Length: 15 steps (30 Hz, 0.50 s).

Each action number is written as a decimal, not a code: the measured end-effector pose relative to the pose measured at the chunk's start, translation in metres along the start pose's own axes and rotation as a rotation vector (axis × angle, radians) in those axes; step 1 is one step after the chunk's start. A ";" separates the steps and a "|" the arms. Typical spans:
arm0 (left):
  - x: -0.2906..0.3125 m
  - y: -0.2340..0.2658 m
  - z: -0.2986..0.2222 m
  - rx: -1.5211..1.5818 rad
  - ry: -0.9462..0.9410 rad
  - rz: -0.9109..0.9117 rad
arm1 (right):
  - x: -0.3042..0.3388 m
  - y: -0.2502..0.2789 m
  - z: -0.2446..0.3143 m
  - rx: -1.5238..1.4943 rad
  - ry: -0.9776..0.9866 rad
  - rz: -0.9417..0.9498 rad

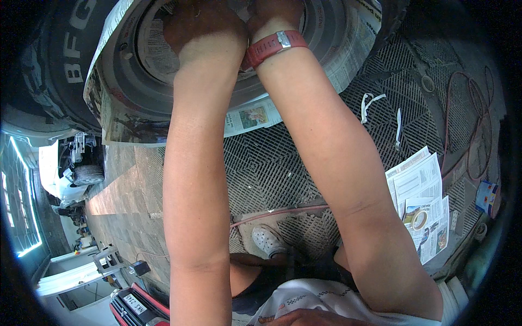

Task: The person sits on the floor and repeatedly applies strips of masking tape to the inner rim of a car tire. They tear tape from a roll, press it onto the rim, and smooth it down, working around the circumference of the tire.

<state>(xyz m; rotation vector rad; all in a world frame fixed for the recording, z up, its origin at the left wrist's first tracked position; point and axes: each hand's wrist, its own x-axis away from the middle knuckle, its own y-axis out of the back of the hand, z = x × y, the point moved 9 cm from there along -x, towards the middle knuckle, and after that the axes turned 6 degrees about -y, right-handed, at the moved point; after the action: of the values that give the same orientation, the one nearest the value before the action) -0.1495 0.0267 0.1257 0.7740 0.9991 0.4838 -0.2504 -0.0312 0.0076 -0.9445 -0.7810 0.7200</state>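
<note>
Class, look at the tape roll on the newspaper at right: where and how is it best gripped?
The tape roll is probably best pinched across its ring wall from above, gripping inside the hole and outside. It appears to lie flat on the newspaper sheets, hole facing up, underside down.

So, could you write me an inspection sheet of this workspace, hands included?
Surface: dark ribbed floor tiles, pale specks on them.
Work items: grey round metal wheel rim, black rubber tyre, printed newspaper sheets around the rim.
Clutter: loose printed pages bearing a beige tape ring; thin white strip.
Hands: left hand and right hand at the rim, grip unclear.
Cables: thin red hose on the floor.
Surroundings: white vehicle, left; red vehicle front, lower left.
</note>
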 end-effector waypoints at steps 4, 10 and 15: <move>-0.007 -0.016 0.009 -0.005 0.005 0.046 | 0.003 0.000 0.005 0.081 -0.029 -0.040; 0.006 0.006 0.001 -0.055 0.035 0.001 | 0.008 0.000 -0.001 0.225 -0.074 -0.027; -0.009 -0.016 0.008 -0.055 0.037 0.117 | 0.008 0.000 0.012 0.214 0.094 -0.054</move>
<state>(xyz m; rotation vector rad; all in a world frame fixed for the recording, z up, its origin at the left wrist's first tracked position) -0.1465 0.0076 0.1213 0.7797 0.9748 0.6260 -0.2565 -0.0198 0.0135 -0.7559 -0.6306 0.6921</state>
